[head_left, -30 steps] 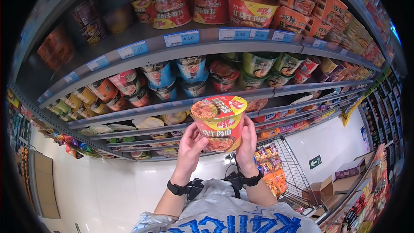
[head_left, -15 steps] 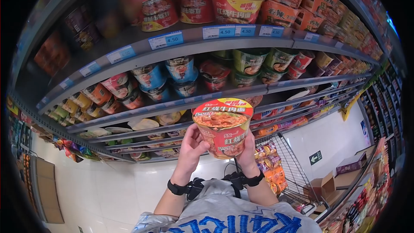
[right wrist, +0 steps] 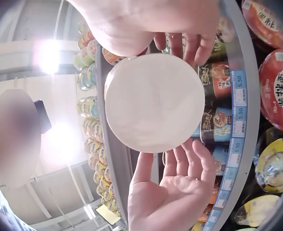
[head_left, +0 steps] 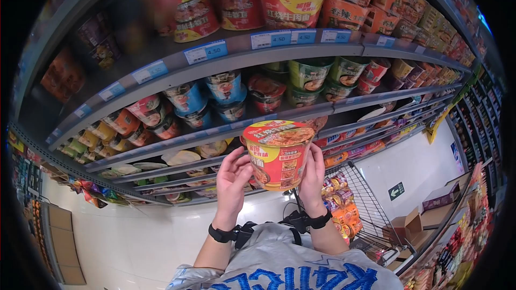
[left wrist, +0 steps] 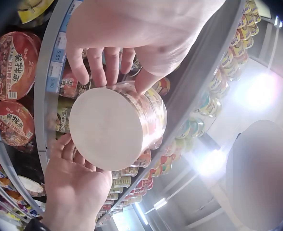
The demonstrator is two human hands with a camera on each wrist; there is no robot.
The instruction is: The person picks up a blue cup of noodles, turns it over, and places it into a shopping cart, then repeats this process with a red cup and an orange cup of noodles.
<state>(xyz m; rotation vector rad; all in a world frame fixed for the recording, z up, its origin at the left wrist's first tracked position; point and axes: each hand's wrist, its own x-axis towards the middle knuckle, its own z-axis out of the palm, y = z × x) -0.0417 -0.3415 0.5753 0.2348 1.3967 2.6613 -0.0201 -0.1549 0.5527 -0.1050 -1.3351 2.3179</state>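
A red and yellow instant noodle cup [head_left: 279, 158] is held upright between both hands in front of the shelves, its printed lid and side visible. The left hand [head_left: 232, 185] touches its left side with the thumb, fingers spread and loosely bent. On the opposite side, the right hand [head_left: 310, 182] grips the cup with bent fingers. From below, the left wrist view shows the cup's plain white base [left wrist: 107, 129] between the left hand [left wrist: 132, 38] and the right hand [left wrist: 79, 187]. The base [right wrist: 155, 102] covers part of the fingers in the right wrist view.
Shelves of noodle cups [head_left: 309, 75] curve across the front, with price labels [head_left: 206, 52] along the upper edge. A shopping cart [head_left: 371, 209] holding orange packets [head_left: 346, 219] stands at the lower right, beside cardboard boxes [head_left: 408, 225]. Pale floor [head_left: 134, 231] shows at the lower left.
The cup has been turned between the hands, so a different side panel faces the head camera. It tilted toward the camera and back slightly. The left fingers have shifted and spread.
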